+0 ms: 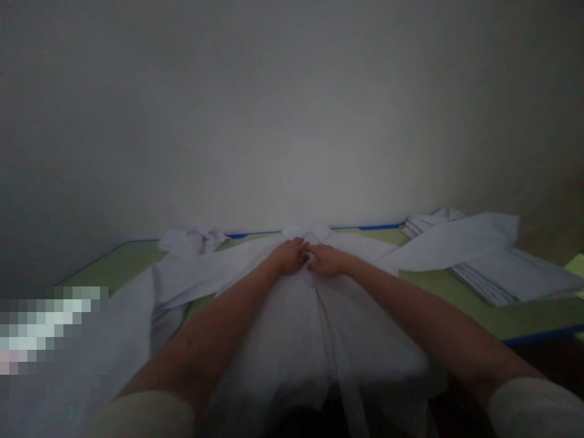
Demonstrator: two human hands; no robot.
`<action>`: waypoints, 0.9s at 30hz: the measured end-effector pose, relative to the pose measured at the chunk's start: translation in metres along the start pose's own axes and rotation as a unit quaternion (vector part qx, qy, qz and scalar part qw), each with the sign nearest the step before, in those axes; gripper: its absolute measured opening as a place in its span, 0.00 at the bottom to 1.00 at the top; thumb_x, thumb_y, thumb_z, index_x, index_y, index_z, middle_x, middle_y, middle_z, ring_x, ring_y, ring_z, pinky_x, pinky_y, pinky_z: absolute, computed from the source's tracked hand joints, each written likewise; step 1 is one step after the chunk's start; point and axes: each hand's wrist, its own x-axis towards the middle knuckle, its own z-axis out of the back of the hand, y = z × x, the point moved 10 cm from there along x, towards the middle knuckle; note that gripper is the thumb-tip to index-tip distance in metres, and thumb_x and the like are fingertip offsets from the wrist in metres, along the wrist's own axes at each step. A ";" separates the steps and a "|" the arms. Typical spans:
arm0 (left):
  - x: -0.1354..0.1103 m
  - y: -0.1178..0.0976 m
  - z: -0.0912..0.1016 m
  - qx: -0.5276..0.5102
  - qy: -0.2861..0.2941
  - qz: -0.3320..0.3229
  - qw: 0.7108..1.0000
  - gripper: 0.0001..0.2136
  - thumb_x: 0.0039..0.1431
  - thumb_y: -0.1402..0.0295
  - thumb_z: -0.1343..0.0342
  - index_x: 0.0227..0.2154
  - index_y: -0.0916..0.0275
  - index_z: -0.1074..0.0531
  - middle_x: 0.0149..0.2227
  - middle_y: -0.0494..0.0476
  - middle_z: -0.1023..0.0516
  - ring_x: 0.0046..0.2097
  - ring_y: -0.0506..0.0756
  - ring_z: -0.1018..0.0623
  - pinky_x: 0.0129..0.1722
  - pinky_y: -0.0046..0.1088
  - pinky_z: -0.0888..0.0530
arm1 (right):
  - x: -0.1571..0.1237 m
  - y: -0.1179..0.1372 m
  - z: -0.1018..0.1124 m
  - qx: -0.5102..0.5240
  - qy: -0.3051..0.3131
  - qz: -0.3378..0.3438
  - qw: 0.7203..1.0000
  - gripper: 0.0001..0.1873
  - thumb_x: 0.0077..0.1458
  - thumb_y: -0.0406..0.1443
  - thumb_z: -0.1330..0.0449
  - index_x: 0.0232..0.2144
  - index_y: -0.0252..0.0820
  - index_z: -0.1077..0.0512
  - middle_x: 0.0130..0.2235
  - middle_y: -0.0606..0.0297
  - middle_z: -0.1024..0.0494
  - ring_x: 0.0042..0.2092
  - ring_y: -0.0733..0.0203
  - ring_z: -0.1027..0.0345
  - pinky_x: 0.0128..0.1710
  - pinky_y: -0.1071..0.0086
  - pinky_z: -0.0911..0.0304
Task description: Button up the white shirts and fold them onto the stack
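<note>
A long white coat (pixel 283 334) lies spread over the green table, its collar (pixel 305 232) at the far edge and its lower part hanging over the near side. Both sleeves stretch outward, one of them the right sleeve (pixel 460 240). My left hand (pixel 292 257) is closed on the cloth just below the collar. Beside it, almost fingertip to fingertip, my right hand (pixel 326 260) pinches the front opening. Whether a button sits between the fingers is too dim and small to tell.
A stack of folded white garments (pixel 515 277) lies at the right of the green table (pixel 429 292), partly under the sleeve. Crumpled white cloth (pixel 194 240) sits at the back left. More white cloth fills the left foreground, beside a blurred-out patch. A grey wall (pixel 292 121) rises behind.
</note>
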 end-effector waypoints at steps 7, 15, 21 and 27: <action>-0.051 -0.032 0.016 -0.066 0.031 0.115 0.991 0.06 0.45 0.66 0.44 0.23 0.62 0.25 0.27 0.60 0.24 0.34 0.56 0.26 0.40 0.30 0.33 | -0.057 0.008 0.001 -0.043 -0.001 -0.090 0.995 0.29 0.39 0.55 0.40 0.35 0.39 0.25 0.36 0.52 0.24 0.37 0.52 0.31 0.35 0.66 0.41; -0.070 -0.061 0.011 -0.140 -0.018 0.088 0.986 0.05 0.45 0.71 0.46 0.19 0.60 0.25 0.22 0.58 0.26 0.25 0.53 0.29 0.31 0.29 0.36 | -0.057 -0.005 -0.015 0.004 -0.041 -0.115 0.992 0.10 0.45 0.36 0.45 0.28 0.41 0.24 0.30 0.58 0.23 0.33 0.59 0.31 0.31 0.71 0.45; -0.068 -0.051 0.010 -0.184 -0.023 0.110 0.977 0.06 0.45 0.71 0.47 0.24 0.61 0.24 0.26 0.57 0.24 0.29 0.53 0.28 0.31 0.27 0.35 | -0.061 -0.008 -0.007 0.029 -0.088 -0.108 0.990 0.11 0.49 0.37 0.46 0.23 0.39 0.27 0.27 0.61 0.25 0.30 0.64 0.35 0.28 0.72 0.49; -0.071 -0.035 -0.012 -0.315 0.039 0.160 0.935 0.08 0.48 0.67 0.48 0.25 0.64 0.25 0.19 0.53 0.27 0.22 0.50 0.29 0.24 0.23 0.36 | -0.059 -0.002 0.004 0.054 -0.123 -0.086 0.987 0.11 0.50 0.38 0.47 0.22 0.39 0.29 0.23 0.65 0.28 0.27 0.67 0.40 0.27 0.73 0.52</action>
